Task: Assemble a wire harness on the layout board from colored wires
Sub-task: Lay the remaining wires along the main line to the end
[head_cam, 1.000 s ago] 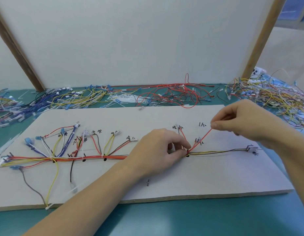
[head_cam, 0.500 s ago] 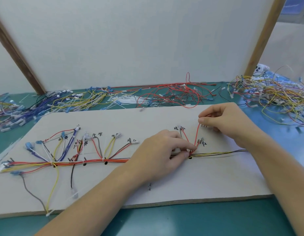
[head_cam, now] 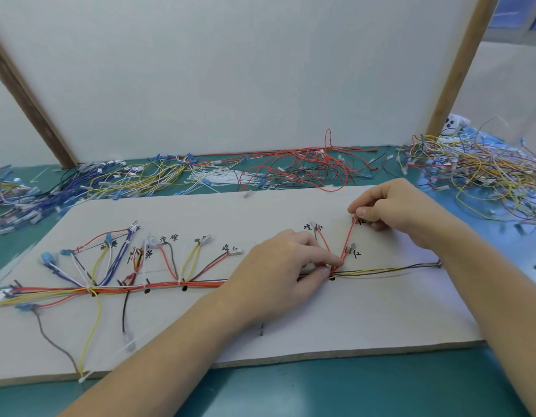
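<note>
A grey layout board (head_cam: 366,320) lies flat on the green table, marked with black handwritten labels. Along it runs the wire harness (head_cam: 158,286), a bundle of red, yellow, blue and black wires with branches fanning toward the labels. My left hand (head_cam: 278,266) pinches the bundle at a branch point near the board's middle right. My right hand (head_cam: 390,207) pinches the far end of a red wire (head_cam: 348,236), which runs taut from the branch point up to a label. Two short red branches lie beside it.
Loose wire piles lie behind the board: blue and yellow wires (head_cam: 110,182) at left, white cable ties (head_cam: 218,177), red wires (head_cam: 303,167) in the middle, a mixed tangle (head_cam: 477,170) at right. A white upright panel (head_cam: 230,70) with wooden struts closes off the back.
My right hand has swung the red wire's end from far right toward the left and down onto the board by a label. My left hand has kept its pinch at the branch point.
</note>
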